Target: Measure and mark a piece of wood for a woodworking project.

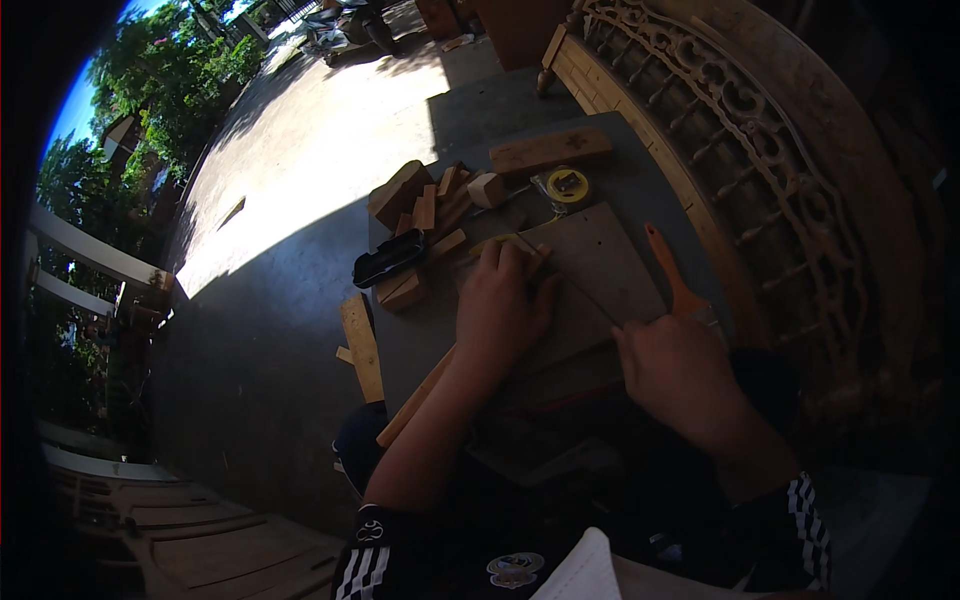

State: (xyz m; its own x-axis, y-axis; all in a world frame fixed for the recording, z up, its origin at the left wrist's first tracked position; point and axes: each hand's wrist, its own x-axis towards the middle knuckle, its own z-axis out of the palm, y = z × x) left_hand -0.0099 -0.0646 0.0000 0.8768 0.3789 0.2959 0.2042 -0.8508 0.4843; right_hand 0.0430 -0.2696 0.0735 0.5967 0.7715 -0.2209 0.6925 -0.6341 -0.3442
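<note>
My left hand has its fingers bent over a small wooden piece on a brown board. My right hand is closed on the near end of a long thin dark tool, which runs diagonally to the piece under my left fingers. An orange-handled brush lies beside the board at the right. A yellow tape measure sits behind the board, and a black case lies among wood blocks to the left.
The grey work table holds more offcuts and a long wooden block. A carved wooden railing runs along the right. Wooden planks stand at the table's left side. Beyond are a sunlit concrete yard, a parked motorbike and greenery.
</note>
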